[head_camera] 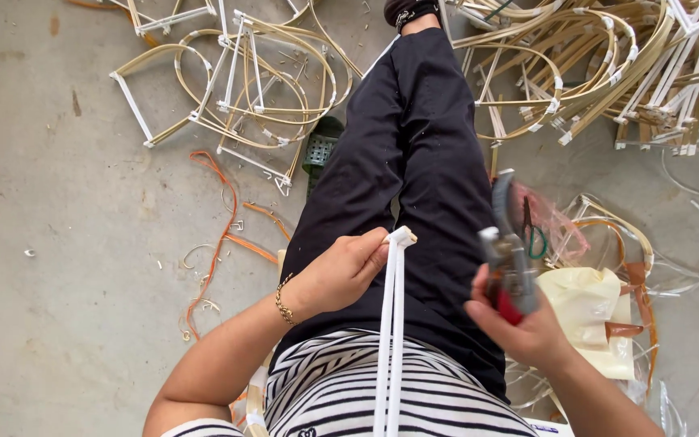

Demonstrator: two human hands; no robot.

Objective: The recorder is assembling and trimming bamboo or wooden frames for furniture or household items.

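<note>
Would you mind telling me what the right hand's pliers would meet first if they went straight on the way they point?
The right hand holds grey pliers pointing up the picture. Carried on, they would probably meet the pile of cane frames on the floor, though depth is hard to judge.

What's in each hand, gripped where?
Left hand pinches the white strips at their folded top end. Right hand holds grey pliers by the red-lined handles.

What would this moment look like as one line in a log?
left hand: pinching top of white strips | right hand: holding grey pliers | white strips: upright over lap | floor: bent cane frames
</note>
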